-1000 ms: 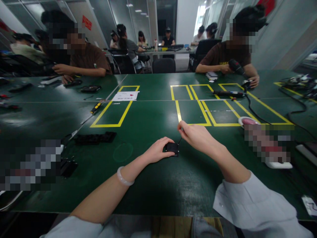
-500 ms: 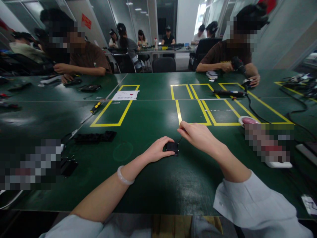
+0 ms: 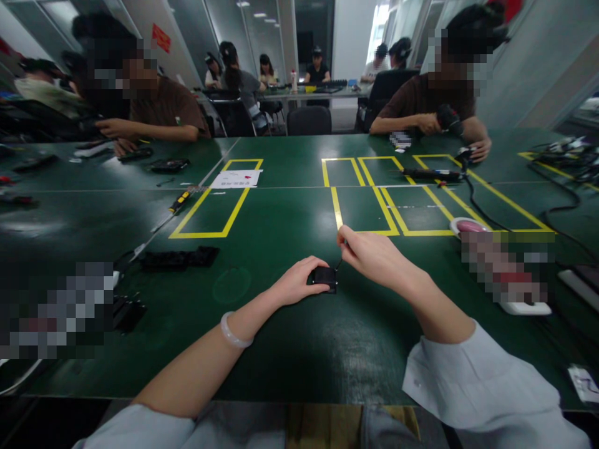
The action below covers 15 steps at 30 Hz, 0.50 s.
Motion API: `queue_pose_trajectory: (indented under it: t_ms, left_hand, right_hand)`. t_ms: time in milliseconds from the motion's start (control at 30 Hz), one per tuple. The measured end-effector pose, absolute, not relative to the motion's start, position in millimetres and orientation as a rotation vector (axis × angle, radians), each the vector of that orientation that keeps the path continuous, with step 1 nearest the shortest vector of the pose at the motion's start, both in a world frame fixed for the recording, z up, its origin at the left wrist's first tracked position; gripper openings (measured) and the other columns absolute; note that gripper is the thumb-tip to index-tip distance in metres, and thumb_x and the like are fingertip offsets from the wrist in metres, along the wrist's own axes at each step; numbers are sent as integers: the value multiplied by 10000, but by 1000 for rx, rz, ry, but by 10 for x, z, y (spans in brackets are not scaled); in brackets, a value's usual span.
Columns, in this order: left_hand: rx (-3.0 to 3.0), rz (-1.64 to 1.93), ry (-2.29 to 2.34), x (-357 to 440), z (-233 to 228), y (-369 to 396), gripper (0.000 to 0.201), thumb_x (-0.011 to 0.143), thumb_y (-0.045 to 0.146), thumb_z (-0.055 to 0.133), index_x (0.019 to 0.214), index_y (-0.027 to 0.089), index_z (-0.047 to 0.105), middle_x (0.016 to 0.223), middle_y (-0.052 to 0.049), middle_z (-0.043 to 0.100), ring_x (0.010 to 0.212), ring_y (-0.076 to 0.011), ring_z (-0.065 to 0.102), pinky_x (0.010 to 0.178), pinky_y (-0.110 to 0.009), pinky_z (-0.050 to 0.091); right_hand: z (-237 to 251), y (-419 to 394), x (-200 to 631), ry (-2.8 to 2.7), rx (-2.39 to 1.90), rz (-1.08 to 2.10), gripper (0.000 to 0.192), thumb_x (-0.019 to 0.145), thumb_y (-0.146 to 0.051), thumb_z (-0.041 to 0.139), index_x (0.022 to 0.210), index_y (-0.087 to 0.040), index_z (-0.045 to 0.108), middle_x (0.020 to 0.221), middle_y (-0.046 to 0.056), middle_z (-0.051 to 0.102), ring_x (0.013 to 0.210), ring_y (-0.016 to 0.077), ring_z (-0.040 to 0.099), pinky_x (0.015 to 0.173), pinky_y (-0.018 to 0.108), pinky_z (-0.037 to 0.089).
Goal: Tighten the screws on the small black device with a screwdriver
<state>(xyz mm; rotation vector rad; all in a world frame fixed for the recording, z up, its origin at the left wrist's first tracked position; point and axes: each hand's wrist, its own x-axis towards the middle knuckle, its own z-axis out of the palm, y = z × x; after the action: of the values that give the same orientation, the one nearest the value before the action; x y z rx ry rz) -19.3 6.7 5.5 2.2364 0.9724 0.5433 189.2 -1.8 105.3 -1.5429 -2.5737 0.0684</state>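
A small black block-like part [image 3: 324,276] rests on the green table in front of me, with shiny screw-like ends at its sides. Thumb and fingers of my left hand [image 3: 299,280] are closed round its left side. My right hand [image 3: 367,249] pinches a thin dark rod-shaped tool [image 3: 339,264]. That tool slants down to the right edge of the black part. Its upper end is hidden in my fingers, so its exact kind does not show.
Yellow tape outlines mark the green table [image 3: 281,349]. A black strip-shaped part [image 3: 180,257] and a yellow-black screwdriver [image 3: 180,201] lie to the left. At right is a white-edged power strip [image 3: 524,307], partly blurred. Across the table, a co-worker [image 3: 449,100] holds a dark power tool.
My right fingers have shifted very slightly at the rod-shaped tool. My left hand and the black part stay in place; the view has tilted a little.
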Motion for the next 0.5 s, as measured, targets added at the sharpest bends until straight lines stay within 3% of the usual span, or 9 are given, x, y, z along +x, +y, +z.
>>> queue_pose_trajectory:
  t_ms: [200,500]
  left_hand:
    - [2251,546,973,-193,67,59,376,830,418,664,1135,214,581,1091,-56,605,1008,-226,580,899,-340,452]
    - [2251,541,974,-191,65,59,376,836,425,657,1136,211,580,1090,-64,603,1006,-232,578,886,-337,454]
  right_hand:
    - [1053,3,1884,-2575,-1629,-4,243,984,-370,336,989,-204,514,810,49,699,724,195,659,539,271,235]
    - [1042,-3,1898,-2618,-1542,4,203,977,-278,328,1048,-200,501,821,45,703,720,190,664,540,266,239]
